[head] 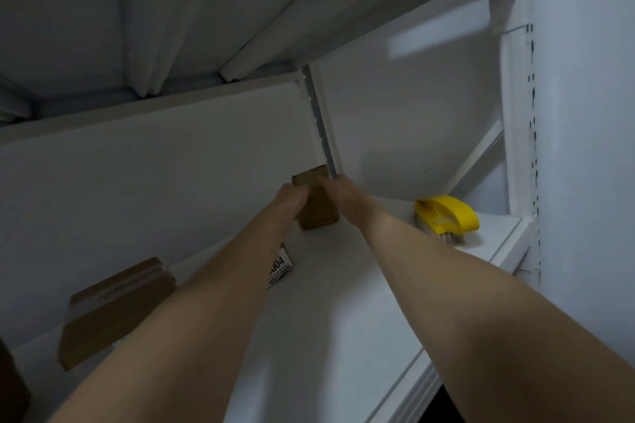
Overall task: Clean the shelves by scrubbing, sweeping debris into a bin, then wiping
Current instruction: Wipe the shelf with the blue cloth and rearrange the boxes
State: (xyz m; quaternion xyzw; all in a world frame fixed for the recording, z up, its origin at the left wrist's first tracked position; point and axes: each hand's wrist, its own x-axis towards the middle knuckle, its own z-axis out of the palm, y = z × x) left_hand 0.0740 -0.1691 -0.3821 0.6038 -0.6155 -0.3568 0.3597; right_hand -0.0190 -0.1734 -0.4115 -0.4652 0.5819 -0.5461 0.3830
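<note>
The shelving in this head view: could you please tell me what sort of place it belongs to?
Probably a storeroom: white shelving with a slotted upright, a flat cardboard box lying on it, a labelled item, and a small box gripped by the left hand and right hand.

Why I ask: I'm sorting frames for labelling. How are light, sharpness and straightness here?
Head view: dim, bluish light; the left hand and right hand holding the box look blurred; the yellow brush is readable; the shelf edge bows from the wide lens.
</note>
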